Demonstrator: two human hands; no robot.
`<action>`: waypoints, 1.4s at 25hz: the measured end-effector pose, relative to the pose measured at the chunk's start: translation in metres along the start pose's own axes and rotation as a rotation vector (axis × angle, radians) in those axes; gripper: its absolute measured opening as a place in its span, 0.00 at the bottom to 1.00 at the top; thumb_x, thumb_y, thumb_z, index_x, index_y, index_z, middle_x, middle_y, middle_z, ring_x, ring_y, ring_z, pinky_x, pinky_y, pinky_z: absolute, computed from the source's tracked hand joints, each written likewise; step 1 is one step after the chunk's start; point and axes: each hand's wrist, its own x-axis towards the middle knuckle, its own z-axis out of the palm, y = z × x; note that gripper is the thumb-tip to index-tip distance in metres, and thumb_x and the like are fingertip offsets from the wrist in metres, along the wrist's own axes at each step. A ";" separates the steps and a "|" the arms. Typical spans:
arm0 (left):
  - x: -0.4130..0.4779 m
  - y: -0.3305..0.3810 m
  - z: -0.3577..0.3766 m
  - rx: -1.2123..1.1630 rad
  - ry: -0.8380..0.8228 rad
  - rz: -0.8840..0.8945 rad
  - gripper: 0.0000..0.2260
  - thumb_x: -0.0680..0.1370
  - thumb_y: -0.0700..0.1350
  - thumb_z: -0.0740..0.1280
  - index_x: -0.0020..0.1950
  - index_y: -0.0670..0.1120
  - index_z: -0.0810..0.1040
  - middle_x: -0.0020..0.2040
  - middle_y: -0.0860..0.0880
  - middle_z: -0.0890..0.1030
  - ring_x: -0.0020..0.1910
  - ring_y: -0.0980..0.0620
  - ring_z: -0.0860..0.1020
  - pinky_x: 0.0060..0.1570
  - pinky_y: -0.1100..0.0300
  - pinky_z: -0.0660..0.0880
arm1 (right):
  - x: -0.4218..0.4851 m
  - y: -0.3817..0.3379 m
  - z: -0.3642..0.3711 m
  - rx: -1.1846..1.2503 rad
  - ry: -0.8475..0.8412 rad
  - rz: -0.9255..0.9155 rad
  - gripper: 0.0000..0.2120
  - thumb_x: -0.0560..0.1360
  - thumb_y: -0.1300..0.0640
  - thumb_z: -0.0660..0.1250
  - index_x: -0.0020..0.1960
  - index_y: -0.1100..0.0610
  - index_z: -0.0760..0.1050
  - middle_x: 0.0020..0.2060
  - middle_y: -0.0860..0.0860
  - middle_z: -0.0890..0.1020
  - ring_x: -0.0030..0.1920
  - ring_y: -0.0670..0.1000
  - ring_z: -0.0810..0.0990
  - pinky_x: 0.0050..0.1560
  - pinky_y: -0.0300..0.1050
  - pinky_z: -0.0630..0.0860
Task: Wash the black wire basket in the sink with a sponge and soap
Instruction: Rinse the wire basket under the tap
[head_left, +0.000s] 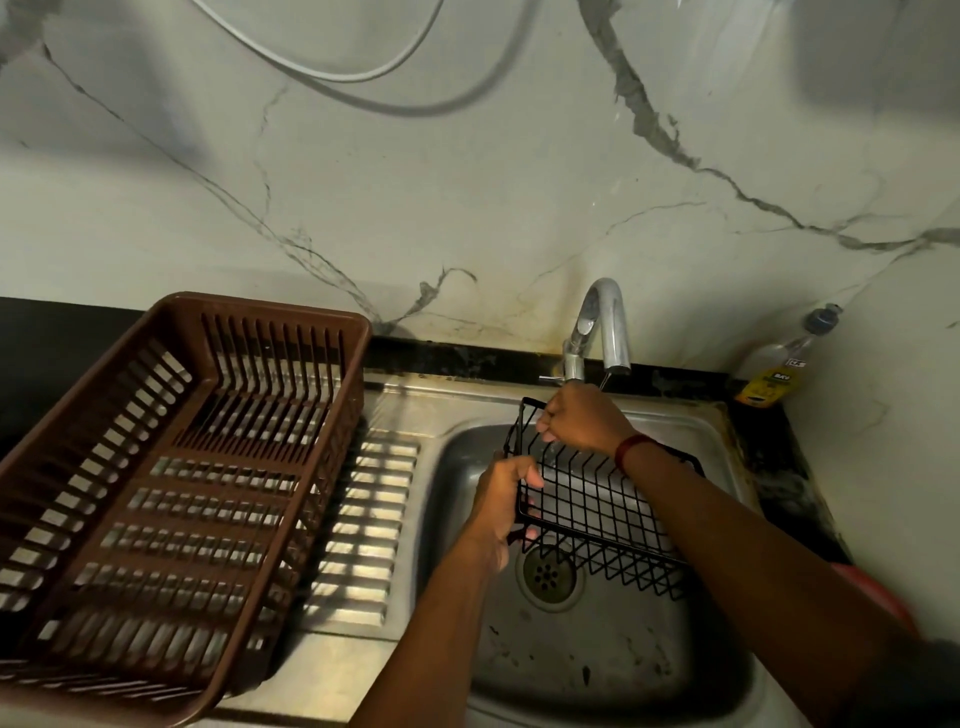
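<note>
The black wire basket of thin rectangular mesh (592, 499) was held tilted above the basin of the stainless steel sink (613, 670), just over the round perforated drain (548, 572) and clear of the basin floor, with its zigzag wire edge hanging on the near side. The left hand (505, 501) gripped the basket's near left corner, fingers curled round the frame wire with the tips showing inside the mesh. The right hand (582, 421), reaching across from the right, was closed on the far left part of the top rim, fingers curled tight; whether anything else sat in that fist could not be told. A red thread band (631, 451) circled the right wrist. Directly behind the right hand stood the curved chrome tap (605, 322), its spout ending just above the knuckles. To the left, a brown slotted plastic dish rack (171, 467) rested on the ribbed steel draining board (363, 519) beside the basin. At the far right corner, against the white veined marble wall (467, 208), leaned a clear bottle with a yellow label and blue cap (779, 371). A pale cable (358, 78) looped across the wall at the top
</note>
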 end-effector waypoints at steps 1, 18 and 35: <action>0.000 0.000 0.000 0.002 0.009 0.001 0.21 0.56 0.51 0.66 0.47 0.46 0.77 0.45 0.44 0.76 0.39 0.49 0.72 0.26 0.64 0.68 | 0.001 0.003 0.001 0.015 -0.020 0.013 0.06 0.73 0.63 0.69 0.45 0.62 0.84 0.42 0.55 0.86 0.44 0.51 0.85 0.53 0.49 0.81; -0.002 0.007 -0.014 -0.065 0.030 0.030 0.14 0.57 0.51 0.64 0.40 0.47 0.74 0.36 0.46 0.74 0.30 0.52 0.72 0.25 0.65 0.69 | -0.010 0.024 -0.001 0.161 -0.007 -0.084 0.09 0.74 0.70 0.66 0.50 0.64 0.83 0.48 0.54 0.86 0.44 0.43 0.84 0.48 0.38 0.81; -0.009 0.006 -0.035 -0.118 0.106 0.083 0.08 0.74 0.39 0.60 0.34 0.47 0.69 0.32 0.48 0.71 0.30 0.51 0.71 0.27 0.61 0.66 | -0.015 0.056 -0.020 -0.072 -0.135 0.154 0.08 0.76 0.60 0.66 0.47 0.57 0.85 0.46 0.55 0.86 0.47 0.53 0.84 0.49 0.49 0.80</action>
